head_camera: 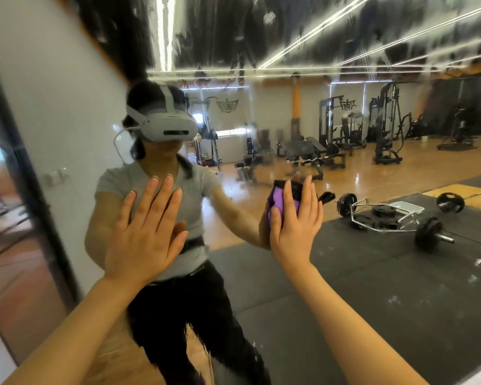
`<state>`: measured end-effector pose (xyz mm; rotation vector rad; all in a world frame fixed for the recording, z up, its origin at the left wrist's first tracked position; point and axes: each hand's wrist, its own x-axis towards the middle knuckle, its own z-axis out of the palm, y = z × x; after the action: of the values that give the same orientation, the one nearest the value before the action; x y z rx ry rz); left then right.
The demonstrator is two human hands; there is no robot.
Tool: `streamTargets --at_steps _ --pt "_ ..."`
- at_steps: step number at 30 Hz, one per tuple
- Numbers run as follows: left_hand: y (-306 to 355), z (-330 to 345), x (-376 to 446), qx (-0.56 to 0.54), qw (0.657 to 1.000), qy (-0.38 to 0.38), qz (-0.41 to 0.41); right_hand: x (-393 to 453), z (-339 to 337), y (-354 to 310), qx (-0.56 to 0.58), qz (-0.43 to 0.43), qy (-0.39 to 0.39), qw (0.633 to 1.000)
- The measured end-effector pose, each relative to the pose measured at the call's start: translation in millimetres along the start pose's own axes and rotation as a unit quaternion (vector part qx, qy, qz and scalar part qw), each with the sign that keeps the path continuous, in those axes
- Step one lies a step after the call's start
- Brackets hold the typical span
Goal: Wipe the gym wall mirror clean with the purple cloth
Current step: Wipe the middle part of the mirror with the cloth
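Head view, one moment at the gym wall mirror (345, 273). Left hand (145, 232): flat against the glass, fingers (165, 201) straight and slightly spread, holding nothing. Right hand (297, 226): palm toward the glass, fingers straight and close together, pressing the purple cloth (278, 202) onto the mirror; cloth shows at the thumb side. Mirror surface: streaked across the upper part. Reflected: barbell (395, 218) on black floor mats.

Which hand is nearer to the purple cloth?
Right. The right hand presses the purple cloth flat against the mirror; the left hand lies apart, off to the cloth's left.
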<state>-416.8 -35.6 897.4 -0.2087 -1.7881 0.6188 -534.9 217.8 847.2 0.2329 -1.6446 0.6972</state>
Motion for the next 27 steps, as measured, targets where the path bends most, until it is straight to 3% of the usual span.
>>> streamTargets --at_steps 9,16,19,21,27 --pt "0.0 -1.2 1.2 -0.017 1.000 -0.013 -0.004 14.7 -2.2 -2.7 -0.001 -0.013 -0.060 0.998" --pt "11.6 -20.3 5.0 -0.071 0.994 -0.059 -0.053 -9.5 -1.0 -41.8 0.016 -0.221 -0.082 0.972" --pt "10.0 -22.8 5.0 -0.068 0.993 -0.078 -0.053 -5.1 1.9 -64.5 0.021 -0.252 -0.086 0.964" --pt "11.4 -22.2 4.4 -0.064 0.993 -0.074 -0.059 3.5 3.9 -58.9 0.015 -0.227 -0.080 0.970" --pt "21.7 -12.8 4.2 -0.058 0.993 -0.055 -0.085 33.8 -2.2 22.6 -0.007 -0.026 -0.055 0.998"
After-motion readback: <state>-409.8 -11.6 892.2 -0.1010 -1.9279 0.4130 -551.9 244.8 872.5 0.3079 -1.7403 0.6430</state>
